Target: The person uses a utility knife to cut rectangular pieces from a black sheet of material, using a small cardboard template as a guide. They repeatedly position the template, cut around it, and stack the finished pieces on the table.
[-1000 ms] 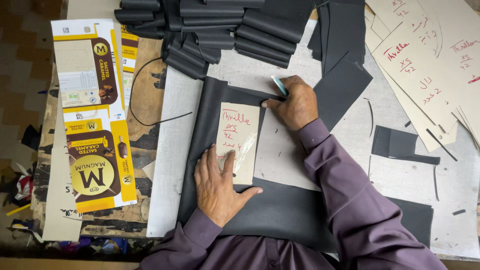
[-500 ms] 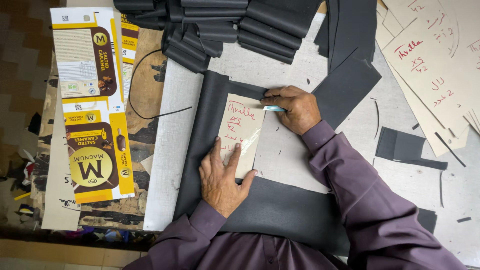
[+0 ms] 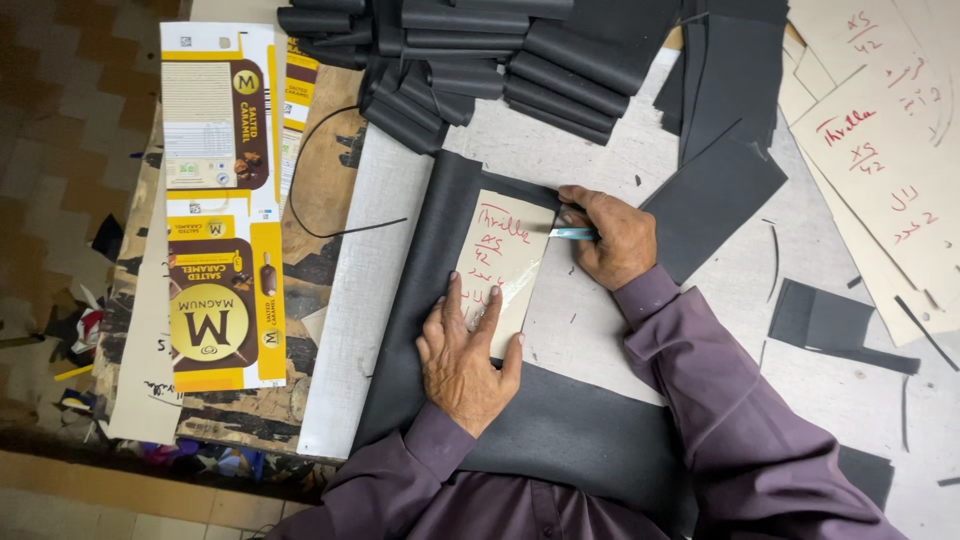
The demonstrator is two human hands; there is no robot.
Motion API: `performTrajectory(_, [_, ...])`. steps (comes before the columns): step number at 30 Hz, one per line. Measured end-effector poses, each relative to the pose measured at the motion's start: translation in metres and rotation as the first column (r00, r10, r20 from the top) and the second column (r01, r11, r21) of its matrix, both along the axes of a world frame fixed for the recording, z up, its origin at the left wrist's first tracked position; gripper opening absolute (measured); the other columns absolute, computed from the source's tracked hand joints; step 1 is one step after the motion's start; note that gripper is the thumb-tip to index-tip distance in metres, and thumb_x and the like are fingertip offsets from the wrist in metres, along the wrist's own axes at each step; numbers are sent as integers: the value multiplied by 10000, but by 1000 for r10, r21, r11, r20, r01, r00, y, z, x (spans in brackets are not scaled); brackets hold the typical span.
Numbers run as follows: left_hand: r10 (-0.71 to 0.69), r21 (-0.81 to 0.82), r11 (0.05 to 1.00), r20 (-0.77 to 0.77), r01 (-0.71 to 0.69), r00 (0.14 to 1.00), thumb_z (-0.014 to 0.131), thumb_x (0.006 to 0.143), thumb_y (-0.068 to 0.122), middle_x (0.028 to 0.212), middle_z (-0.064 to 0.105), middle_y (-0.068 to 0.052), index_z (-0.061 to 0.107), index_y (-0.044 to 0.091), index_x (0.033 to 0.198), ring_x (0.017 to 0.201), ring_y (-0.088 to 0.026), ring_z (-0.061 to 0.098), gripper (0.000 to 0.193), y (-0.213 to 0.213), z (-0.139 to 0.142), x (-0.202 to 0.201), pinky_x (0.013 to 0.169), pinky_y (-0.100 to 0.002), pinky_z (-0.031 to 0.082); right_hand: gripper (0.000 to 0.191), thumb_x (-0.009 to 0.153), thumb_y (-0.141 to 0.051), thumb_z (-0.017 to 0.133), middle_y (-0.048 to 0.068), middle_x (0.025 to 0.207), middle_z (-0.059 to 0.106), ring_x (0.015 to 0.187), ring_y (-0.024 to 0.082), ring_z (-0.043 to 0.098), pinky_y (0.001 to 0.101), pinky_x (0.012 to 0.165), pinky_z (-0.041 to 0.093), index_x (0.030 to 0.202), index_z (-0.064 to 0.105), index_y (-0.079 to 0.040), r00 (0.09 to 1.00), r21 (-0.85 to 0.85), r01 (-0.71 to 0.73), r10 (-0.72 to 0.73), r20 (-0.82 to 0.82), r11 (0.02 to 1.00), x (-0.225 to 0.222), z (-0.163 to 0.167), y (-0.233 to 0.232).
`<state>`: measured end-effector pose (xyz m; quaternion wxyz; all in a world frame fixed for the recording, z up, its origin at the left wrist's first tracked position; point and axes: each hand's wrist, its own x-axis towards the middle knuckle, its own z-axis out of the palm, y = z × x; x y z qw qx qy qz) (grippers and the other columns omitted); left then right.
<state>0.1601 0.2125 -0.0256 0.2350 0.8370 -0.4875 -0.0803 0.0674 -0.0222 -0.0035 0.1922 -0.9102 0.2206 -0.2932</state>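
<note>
Head view: at the far left of the counter (image 3: 590, 340) we see a flattened yellow and brown carton (image 3: 220, 210), and next to it a dark sheet (image 3: 560, 430) with a cream paper pattern (image 3: 505, 262) lying on it. Our left hand (image 3: 462, 355) presses flat on the pattern's lower end, fingers spread apart. To the right, our right hand (image 3: 612, 235) has its fingers clamped on a light blue knife (image 3: 572, 233) at the pattern's right edge, with stacked dark strips (image 3: 470, 70) above.

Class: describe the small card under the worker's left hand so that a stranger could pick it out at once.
Start at the large dark sheet on the grey worktop. On it lies a small cream card template, pressed flat by the left hand. Unlike the bigger cream patterns far right, it lies on the sheet.
</note>
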Motion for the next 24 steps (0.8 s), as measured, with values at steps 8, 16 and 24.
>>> performTrajectory(8, [-42,12,999,22,42,999,647,907,491,1611,213,-306,561,167,1479,1290,-428,361,663,-4,-10,-3,1041,-531,332,332,860,87,691,44,1093,777,1006,207,769,306,811,634,1157,734,-56,995,-64,-85,82,-55,994,-2,-7,-5])
performTrajectory(16, [-37,16,999,22,37,999,648,909,490,1621,206,-290,549,170,1479,1324,-430,350,661,-3,-12,-3,1063,-541,330,329,850,75,721,16,1091,776,904,180,764,270,736,630,1085,814,-135,996,-99,-62,55,-75,993,1,-7,-3])
performTrajectory(24, [-6,28,1000,44,5,999,658,901,482,1624,224,-276,501,154,1517,1339,-405,355,715,-5,-8,-5,1060,-529,333,244,899,10,731,-9,1107,771,897,168,761,272,738,626,1088,808,-125,995,-108,-63,53,-88,992,1,-1,-1])
